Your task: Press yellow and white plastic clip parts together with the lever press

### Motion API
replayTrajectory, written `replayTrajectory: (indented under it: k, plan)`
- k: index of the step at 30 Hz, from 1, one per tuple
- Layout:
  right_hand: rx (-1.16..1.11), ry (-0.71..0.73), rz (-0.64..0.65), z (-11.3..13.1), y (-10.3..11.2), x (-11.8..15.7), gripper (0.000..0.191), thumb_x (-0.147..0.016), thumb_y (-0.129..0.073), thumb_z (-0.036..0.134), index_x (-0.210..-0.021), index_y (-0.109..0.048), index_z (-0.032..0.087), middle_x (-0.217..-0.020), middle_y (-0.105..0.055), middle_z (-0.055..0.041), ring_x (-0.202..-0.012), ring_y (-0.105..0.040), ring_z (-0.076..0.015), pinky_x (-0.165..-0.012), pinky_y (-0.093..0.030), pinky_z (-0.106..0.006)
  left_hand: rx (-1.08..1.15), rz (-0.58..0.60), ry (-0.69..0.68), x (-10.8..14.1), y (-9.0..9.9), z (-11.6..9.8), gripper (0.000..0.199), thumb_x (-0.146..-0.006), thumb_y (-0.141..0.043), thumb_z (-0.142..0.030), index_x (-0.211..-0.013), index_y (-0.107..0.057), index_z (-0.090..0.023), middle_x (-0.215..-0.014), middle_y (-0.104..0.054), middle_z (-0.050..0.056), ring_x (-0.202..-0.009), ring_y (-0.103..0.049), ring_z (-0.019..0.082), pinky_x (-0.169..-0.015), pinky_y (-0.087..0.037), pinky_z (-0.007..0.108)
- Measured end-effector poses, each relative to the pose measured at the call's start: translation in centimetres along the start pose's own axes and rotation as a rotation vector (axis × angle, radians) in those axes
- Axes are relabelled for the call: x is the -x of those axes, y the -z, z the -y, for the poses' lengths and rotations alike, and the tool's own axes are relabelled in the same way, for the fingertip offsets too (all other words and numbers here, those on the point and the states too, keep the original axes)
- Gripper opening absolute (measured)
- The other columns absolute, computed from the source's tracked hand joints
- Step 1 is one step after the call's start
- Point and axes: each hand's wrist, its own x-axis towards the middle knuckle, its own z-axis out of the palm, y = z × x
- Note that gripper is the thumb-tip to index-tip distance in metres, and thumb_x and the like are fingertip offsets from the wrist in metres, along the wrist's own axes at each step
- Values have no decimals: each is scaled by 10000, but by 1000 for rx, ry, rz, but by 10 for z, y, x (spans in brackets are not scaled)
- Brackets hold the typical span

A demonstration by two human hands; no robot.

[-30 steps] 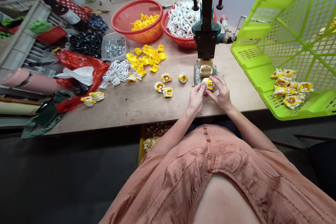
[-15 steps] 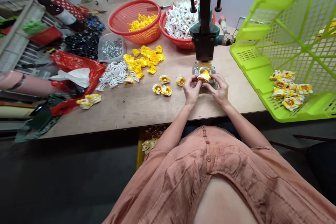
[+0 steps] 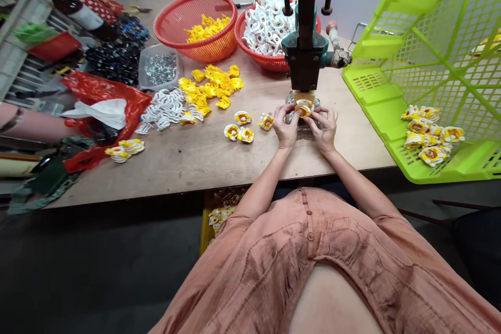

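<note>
Both of my hands meet below the head of a green press point(image 3: 307, 47). Between their fingertips is a small yellow and white plastic piece point(image 3: 302, 109), its brown-orange inside facing up. My left hand point(image 3: 286, 126) pinches it from the left, and my right hand point(image 3: 324, 128) grips its right side. Several similar pieces point(image 3: 245, 134) lie on the table to the left of my left hand. Farther left are a heap of loose yellow parts point(image 3: 213, 86) and a pile of white parts point(image 3: 164, 109).
A red basket point(image 3: 195, 52) holds yellow parts, and another red basket point(image 3: 270, 64) holds white ones. A clear tub point(image 3: 143, 70) contains metal bits. The green crate point(image 3: 415, 169) stands at the right with several pieces inside. Red plastic bag point(image 3: 133, 109) at left.
The piece between my fingers has turned, so its brown-orange inside now shows. My fingers have shifted around it. The view has moved slightly, and the table's things appear a little farther left.
</note>
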Motion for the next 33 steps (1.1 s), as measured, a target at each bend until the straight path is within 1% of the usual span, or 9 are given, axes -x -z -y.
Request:
replayTrajectory:
  k: [4,7,11,15,18,21,26,30,33]
  plan:
    - [20,-10,-43,-3,-6,-5,251,-1028,-664,438,-1134,-833,285,-1216,-656,-97,-1238,-580,-278,-1180,-482,-557,-16,-35,72,-3,-2,6,324,-890,-885,-469,-1025,-772,-198,-1008,-749,44,-947,-721,172,-920,-593,309]
    - [-25,5,-42,-1,-7,-9,247,-1020,-672,433,-1114,-834,272,-1210,-659,-105,-1237,-573,-284,-1189,-465,-568,-43,-35,85,-5,-3,10,312,-868,-907,-441,-1028,-774,-208,-1000,-761,38,-969,-718,182,-973,-577,329]
    - [-64,14,-48,9,-2,-4,270,-1031,-643,440,-1171,-835,312,-1180,-673,-86,-1236,-584,-273,-1193,-467,-569,58,-8,117,1,0,10,350,-882,-878,-497,-1044,-756,-212,-1028,-768,48,-971,-740,189,-958,-593,336]
    - [-80,33,-65,9,-5,-1,256,-1028,-637,406,-1180,-835,346,-1179,-694,-69,-1262,-585,-268,-1199,-469,-556,124,13,45,6,2,8,318,-898,-855,-468,-1051,-725,-222,-1079,-775,64,-1064,-755,212,-1022,-596,360]
    - [-112,5,-97,0,-13,-3,237,-1023,-637,397,-1122,-839,321,-1190,-726,-73,-1276,-579,-269,-1199,-473,-544,29,-13,-21,2,1,7,199,-934,-807,-373,-1025,-713,-223,-1102,-772,64,-1134,-739,217,-1101,-562,374]
    - [-104,-56,-100,-8,-18,-10,260,-1007,-647,396,-1140,-833,272,-1215,-736,-103,-1256,-586,-273,-1196,-479,-542,-144,-11,9,-7,-1,9,161,-900,-825,-271,-1018,-726,-225,-1069,-764,50,-1116,-716,227,-1107,-547,393]
    - [-9,-80,-40,-8,-14,-24,266,-978,-644,330,-1170,-817,268,-1303,-712,-117,-1303,-560,-284,-1211,-470,-548,-269,49,50,-18,0,15,229,-820,-873,-179,-1009,-753,-229,-1040,-746,55,-1094,-687,256,-1056,-552,409]
    - [48,-22,46,-3,-6,-20,236,-969,-628,283,-1114,-815,280,-1294,-719,-115,-1342,-543,-307,-1217,-449,-582,-268,119,-1,-22,7,16,176,-872,-833,-232,-1029,-751,-230,-1064,-757,68,-1121,-680,264,-1084,-539,430]
    - [33,-2,123,-10,4,-20,253,-968,-612,273,-1123,-812,275,-1312,-730,-108,-1346,-575,-293,-1220,-459,-565,-278,204,-21,-25,16,13,126,-915,-801,-289,-1013,-742,-234,-1085,-761,78,-1155,-683,275,-1149,-512,468]
